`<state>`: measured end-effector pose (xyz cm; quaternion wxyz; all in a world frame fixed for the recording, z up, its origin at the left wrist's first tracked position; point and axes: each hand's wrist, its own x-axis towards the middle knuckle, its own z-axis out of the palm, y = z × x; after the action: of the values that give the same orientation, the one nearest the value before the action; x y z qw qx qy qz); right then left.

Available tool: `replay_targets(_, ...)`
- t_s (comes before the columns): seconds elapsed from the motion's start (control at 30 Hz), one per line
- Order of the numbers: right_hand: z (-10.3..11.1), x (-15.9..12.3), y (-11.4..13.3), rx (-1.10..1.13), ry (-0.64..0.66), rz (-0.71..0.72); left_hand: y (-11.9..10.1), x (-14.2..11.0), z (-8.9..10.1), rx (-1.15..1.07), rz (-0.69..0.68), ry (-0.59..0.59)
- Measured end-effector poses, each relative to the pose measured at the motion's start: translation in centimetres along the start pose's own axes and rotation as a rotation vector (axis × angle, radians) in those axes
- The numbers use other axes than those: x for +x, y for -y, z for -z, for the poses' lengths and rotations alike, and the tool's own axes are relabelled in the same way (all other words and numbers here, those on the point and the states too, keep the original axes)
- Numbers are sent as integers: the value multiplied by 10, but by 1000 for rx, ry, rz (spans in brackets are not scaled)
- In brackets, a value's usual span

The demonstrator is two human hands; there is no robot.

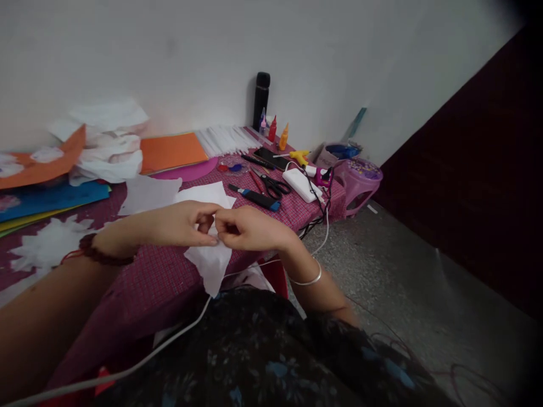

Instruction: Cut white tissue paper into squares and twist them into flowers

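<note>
A thin white tissue paper piece [210, 264] hangs down from between my hands, over the front edge of the table. My left hand [182, 223] is closed in a pinch on its upper part. My right hand [250, 228] meets it fingertip to fingertip, its fingers curled and also pinching the paper. Just behind the hands lie white sheets [206, 194] and a greyish-white paper piece [150, 194]. Several cut white paper shapes [53, 242] lie to the left, partly behind my left wrist.
On the checked tablecloth [165, 271] are a box cutter [254, 196], black scissors [275, 185], a white power bank [302, 184] with cables, and a yellow glue gun [300, 157]. Orange sheets [172, 151], small paint bottles [272, 129] and a black flask [261, 102] stand or lie behind. A pink stool [360, 183] is right.
</note>
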<state>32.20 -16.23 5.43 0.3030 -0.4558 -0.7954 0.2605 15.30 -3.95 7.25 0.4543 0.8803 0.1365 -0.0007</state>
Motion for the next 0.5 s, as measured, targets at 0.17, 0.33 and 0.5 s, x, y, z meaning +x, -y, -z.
replay_targets(0.17,33,12,-54,62,86,-161,26,-1,-8,-265,100,-54)
replay_targets(0.33,87,34,-148,-619,-283,-819,43,-5,-20,-457,174,-220)
replay_targets(0.5,103,55,-202,-708,-237,-980,62,-13,-23,-403,233,-304)
